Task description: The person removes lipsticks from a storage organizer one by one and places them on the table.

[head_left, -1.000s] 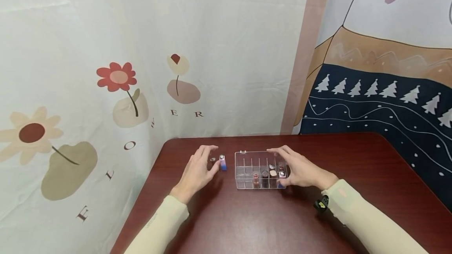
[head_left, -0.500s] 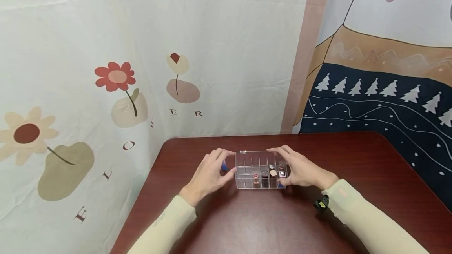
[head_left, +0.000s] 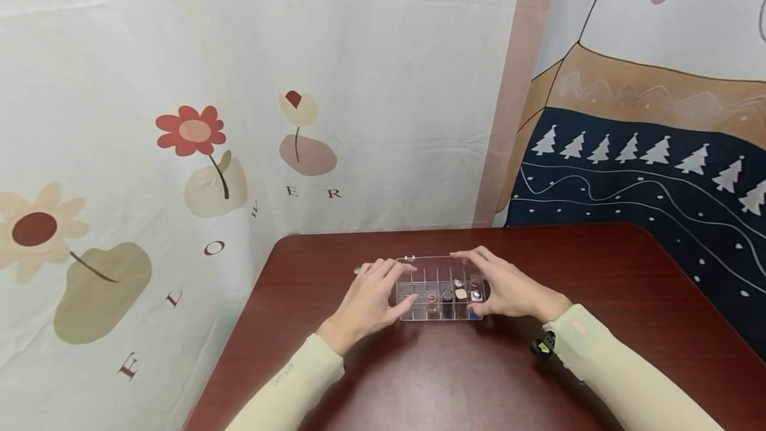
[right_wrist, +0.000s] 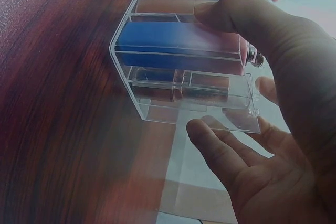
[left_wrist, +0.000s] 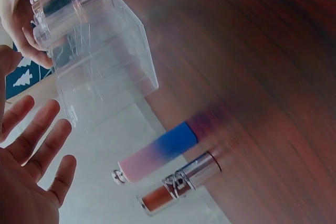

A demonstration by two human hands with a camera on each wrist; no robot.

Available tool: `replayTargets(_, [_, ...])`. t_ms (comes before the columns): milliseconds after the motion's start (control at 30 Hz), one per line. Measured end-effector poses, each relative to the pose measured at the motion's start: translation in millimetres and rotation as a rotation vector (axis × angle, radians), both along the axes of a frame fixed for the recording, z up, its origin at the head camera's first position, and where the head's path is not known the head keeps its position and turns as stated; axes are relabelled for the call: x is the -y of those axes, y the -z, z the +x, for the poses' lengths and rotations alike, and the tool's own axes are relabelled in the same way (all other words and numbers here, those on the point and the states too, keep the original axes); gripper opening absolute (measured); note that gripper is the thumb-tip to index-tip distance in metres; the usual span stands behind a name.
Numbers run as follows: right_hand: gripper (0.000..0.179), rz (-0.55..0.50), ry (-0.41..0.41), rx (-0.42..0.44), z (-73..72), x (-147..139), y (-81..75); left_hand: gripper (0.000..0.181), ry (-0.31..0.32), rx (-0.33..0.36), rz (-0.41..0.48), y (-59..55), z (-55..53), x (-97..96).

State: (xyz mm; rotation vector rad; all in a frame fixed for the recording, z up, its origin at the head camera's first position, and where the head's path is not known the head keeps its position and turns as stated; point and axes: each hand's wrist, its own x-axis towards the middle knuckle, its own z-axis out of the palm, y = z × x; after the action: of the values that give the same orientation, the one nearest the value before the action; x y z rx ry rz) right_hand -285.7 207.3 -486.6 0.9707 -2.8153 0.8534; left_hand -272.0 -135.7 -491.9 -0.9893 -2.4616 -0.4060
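Observation:
A clear divided cosmetics organizer (head_left: 432, 263) stands on the table, with several lipstick tubes in its right-hand compartments. One of them is a blue-to-pink tube (right_wrist: 168, 43). My right hand (head_left: 514, 288) holds the organizer by its right end, thumb at the front and fingers at the back. At the other end, my left hand (head_left: 365, 298) is spread with its fingers apart; nothing is in it. In the left wrist view its fingertips do not appear to touch the box. A second blue-to-pink tube (left_wrist: 157, 153) and a silver-and-clear lip gloss tube (left_wrist: 181, 182) stand on the table near that hand.
The dark red-brown table (head_left: 455, 378) reaches back to a pale curtain (head_left: 389, 85) printed with flowers. A navy panel with white trees (head_left: 634, 178) hangs at the right. A black band (head_left: 543, 346) sits by the right cuff.
My left hand has moved right, from beside the two loose tubes to the organizer's left end. It now hides most of those tubes in the head view. My right hand stays put.

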Motion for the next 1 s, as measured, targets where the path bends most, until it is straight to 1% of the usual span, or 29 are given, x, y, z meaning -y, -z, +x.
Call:
replayTargets(200, [0.109,-0.004,-0.005,-0.002,-0.5,0.2,1.5,0.043,0.032,-0.002,0.005,0.0,1.4,-10.8])
replayTargets(333, [0.109,0.000,-0.008,-0.008,-0.8,-0.4,1.3,0.043,0.031,0.007,-0.012,-0.1,2.6,-18.9])
replayTargets(500, [0.109,0.028,-0.009,-0.024,0.0,-0.6,-0.7,0.042,0.034,0.014,-0.047,0.5,3.9,-27.4])
replayTargets(600, [0.109,0.055,-0.006,-0.036,1.6,-0.5,-2.3,0.041,0.050,0.011,-0.054,1.0,4.9,-31.1])
replayTargets(767, [0.109,0.096,-0.011,-0.084,6.7,-1.3,-3.3,0.041,0.068,0.020,-0.059,1.4,6.3,-35.7])
replayTargets(1000, [0.107,0.148,0.016,-0.174,13.1,-7.6,-3.8,0.041,0.052,0.009,-0.095,4.9,5.5,-38.8])
